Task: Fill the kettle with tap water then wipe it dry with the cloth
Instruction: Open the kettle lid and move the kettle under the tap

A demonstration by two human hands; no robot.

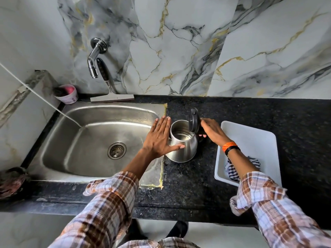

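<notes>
- Marble-veined wall tiles backed a black speckled tabletop point(250, 111), with a steel sink point(71, 122) set into its left part and a wall tap point(93, 65) above the sink's rear edge.
- On the tabletop just right of the sink's rim stood the kettle point(182, 149), a steel body with its dark lid point(194, 120) hinged up and standing open; that looked deliberate, leaving the mouth clear for filling.
- From above, the inside showed bare metal with no clear water line, so by my judgement the filling had not yet been done.
- The left hand point(159, 138) lay flat against the kettle's left side, fingers straight and spread, thumb across the front of the body: a wide, steadying grip, bracing the body, not closed round it.
- The right hand point(211, 131) was curled at the handle side, behind the raised lid; its grip looked narrow, closed on the handle, though the handle itself was mostly hidden by the hand.
- So the kettle sat between the two grips, pressed from the left and held from the right, well short of the tap, which was apart to the left and behind.
- A white tray point(250, 136) lay to the right on the tabletop, and the striped cloth point(232, 170) rested in its near end, partly under the right forearm, probably kept handy for the wiping.
- A squeegee point(111, 93) leaned on the wall behind the sink, beside a small tub point(67, 94).
</notes>
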